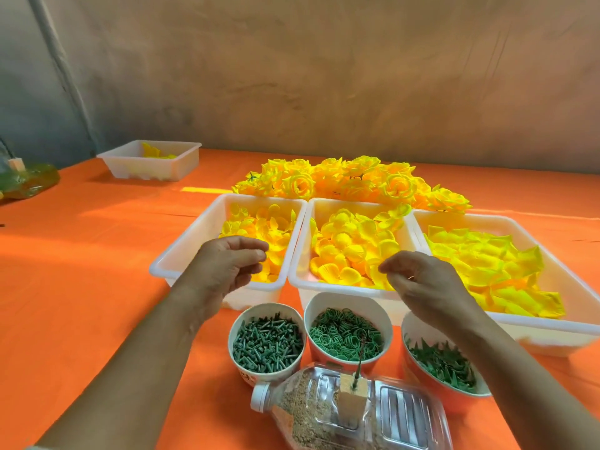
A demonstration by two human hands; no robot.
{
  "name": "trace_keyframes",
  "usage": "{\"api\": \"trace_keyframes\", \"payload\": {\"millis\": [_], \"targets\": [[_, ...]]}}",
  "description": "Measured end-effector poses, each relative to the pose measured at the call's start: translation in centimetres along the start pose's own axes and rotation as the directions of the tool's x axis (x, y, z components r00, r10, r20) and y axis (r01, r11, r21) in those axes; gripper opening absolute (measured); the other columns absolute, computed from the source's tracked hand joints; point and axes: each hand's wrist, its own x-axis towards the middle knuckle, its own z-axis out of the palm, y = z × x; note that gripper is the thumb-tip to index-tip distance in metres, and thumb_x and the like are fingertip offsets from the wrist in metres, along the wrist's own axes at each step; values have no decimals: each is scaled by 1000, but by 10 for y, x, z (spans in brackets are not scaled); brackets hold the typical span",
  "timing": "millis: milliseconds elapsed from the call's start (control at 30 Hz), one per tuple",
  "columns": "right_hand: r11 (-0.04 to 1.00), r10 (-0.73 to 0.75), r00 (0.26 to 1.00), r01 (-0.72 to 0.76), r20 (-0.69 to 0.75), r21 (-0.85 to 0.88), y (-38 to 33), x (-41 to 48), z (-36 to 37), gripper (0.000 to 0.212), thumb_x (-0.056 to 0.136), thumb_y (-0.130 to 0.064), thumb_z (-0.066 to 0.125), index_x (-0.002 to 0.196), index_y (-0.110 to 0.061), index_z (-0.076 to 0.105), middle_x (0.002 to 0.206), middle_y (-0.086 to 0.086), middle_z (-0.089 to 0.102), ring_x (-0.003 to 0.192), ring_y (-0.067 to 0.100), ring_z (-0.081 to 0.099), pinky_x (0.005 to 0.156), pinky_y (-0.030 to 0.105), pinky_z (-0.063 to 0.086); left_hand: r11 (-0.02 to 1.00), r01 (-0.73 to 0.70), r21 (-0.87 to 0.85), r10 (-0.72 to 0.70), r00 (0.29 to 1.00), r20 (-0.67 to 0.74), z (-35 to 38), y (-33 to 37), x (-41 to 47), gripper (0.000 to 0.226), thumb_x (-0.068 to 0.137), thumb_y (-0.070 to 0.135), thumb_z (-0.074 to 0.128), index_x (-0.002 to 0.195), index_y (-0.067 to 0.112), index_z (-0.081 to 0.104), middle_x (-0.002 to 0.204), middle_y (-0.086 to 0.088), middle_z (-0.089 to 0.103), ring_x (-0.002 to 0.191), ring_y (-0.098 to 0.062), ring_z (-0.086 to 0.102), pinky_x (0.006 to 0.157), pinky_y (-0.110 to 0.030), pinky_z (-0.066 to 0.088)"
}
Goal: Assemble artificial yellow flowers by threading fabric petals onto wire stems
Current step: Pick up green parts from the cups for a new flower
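My left grip [227, 264] is hovering loosely curled and empty, petals [259, 225] lying just beyond it. My right grip [422, 280] is curling downward, contents untellable, the upright wire stem [360, 355] standing nearer it.

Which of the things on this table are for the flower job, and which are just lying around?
For the job: left tray, middle tray and right tray of petals; peg cup; ring cup; leaf cup; bottle with wire spike; finished flowers.

Lying about: far tray; green bag.
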Motion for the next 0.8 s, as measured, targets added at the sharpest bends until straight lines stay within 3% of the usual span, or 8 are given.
{"api": "trace_keyframes", "payload": {"millis": [167,267,333,533,633,800], "targets": [[963,26,996,-3,82,-271,14,36,24,21,96,-28,54,103,-20,71,108,7,69,101,28,61,82,35,46,994,-16,106,46,957,-286,-31,-6,45,17,89,-2,61,87,11,70,69,-4,61,59,-11,56,50,-18,43],[932,52,990,0,135,-362,19,44,36,27,98,-32,47,105,-20,70,110,10,67,101,32,59,80,38,48,968,16,250,73,937,-342,-43,-16,68,14,85,-1,64,95,6,72,69,-6,61,63,-20,53,60,-28,43],[925,74,986,-13,148,-381,22,47,40,29,97,-36,45,106,-23,69,112,8,68,102,32,60,78,37,48,932,48,359,84,936,-342,-47,-22,80,15,83,4,68,95,12,72,74,-6,63,67,-23,54,67,-32,44],[918,99,980,-22,174,-397,27,50,42,29,96,-38,44,104,-24,69,110,6,70,101,31,60,72,34,44,642,196,741,95,939,-330,-38,-29,104,37,83,15,67,120,19,63,115,-9,66,102,-30,61,79,-32,47],[918,109,979,-32,172,-395,28,51,43,28,95,-38,44,100,-24,69,104,6,70,95,30,59,67,33,42,503,320,803,-4,930,-368,-35,-32,113,39,81,21,70,117,10,56,111,-11,66,90,-28,56,68,-30,42],[917,133,978,-61,160,-393,30,54,45,26,92,-35,44,89,-24,68,92,3,68,81,25,54,59,31,35,489,383,784,-75,913,-400,-32,-33,120,14,77,16,69,87,6,67,83,-10,69,69,-26,62,49,-26,36]]}}
